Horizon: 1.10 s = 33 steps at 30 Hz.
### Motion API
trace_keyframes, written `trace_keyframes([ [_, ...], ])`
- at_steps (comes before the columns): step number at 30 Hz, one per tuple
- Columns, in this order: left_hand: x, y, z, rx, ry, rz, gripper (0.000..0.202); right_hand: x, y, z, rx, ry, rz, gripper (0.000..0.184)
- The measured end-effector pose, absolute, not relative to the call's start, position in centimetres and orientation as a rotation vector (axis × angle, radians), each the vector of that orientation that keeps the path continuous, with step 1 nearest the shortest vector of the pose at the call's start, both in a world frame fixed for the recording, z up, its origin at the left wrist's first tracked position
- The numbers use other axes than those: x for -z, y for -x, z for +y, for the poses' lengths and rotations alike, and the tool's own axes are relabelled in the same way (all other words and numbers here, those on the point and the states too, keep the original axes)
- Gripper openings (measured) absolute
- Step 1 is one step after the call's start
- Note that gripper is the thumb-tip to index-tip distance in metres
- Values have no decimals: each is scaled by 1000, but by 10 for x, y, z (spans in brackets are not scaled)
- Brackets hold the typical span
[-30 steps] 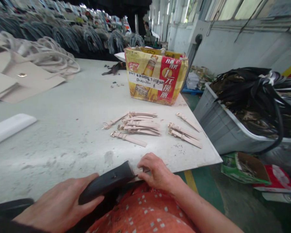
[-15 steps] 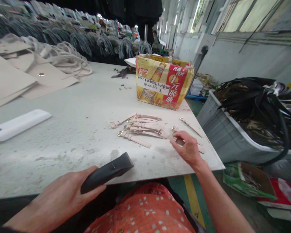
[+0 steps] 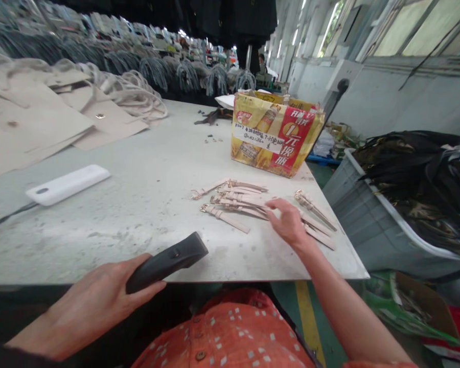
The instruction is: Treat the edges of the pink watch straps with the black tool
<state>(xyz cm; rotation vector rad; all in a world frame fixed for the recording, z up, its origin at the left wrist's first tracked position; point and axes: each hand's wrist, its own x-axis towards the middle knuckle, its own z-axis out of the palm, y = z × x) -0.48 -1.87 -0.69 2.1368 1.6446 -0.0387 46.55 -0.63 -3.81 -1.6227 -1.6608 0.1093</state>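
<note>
The pale bench (image 3: 149, 158) spans the view, its near right corner showing at lower right. Beyond its right edge stands a grey bin (image 3: 356, 209) heaped with black and dark material. Beige panels (image 3: 42, 128), with looped cords (image 3: 138, 97) behind them, cover the far left part of the bench. A yellow-and-red carton (image 3: 268, 138), bearing a handwritten label, stands upright near the right edge, toward the back. The left hand (image 3: 99, 291) grasps a black tool (image 3: 168, 259), slanted with its wide end to the right, over the near edge. The right hand (image 3: 289, 222) reaches over the bench's right part, thumb and fingers at the strap ends; whether it grips one cannot be told. A white device (image 3: 72, 183) with a dark cable (image 3: 11, 214) lies toward the left edge. Smallest are the beige straps with metal buckles: a main cluster (image 3: 239, 197) left of the right hand, one separate strap (image 3: 228, 219) on its near side, and a second group (image 3: 316, 210) alongside the right edge.
</note>
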Motion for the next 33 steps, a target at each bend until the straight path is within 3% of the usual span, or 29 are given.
trace_keyframes([
  [2,4,0,-21,64,-2133,1628,55,37,-423,1,-222,1564,-1811,43],
  [6,-11,-17,-29,148,-2103,1603,51,29,-364,9,-322,1497,-1949,50],
  [13,-27,-26,-35,249,-2065,1627,53,24,-339,17,-421,1508,-2053,48],
  [19,-31,-29,-34,333,-2048,1621,59,58,-361,-21,-595,1516,-2062,9],
  [25,-31,-46,-32,404,-2110,1533,54,90,-387,-67,-659,1327,-1918,25],
  [33,-32,-50,-32,394,-2194,1539,44,92,-387,-65,-666,1265,-1929,17],
])
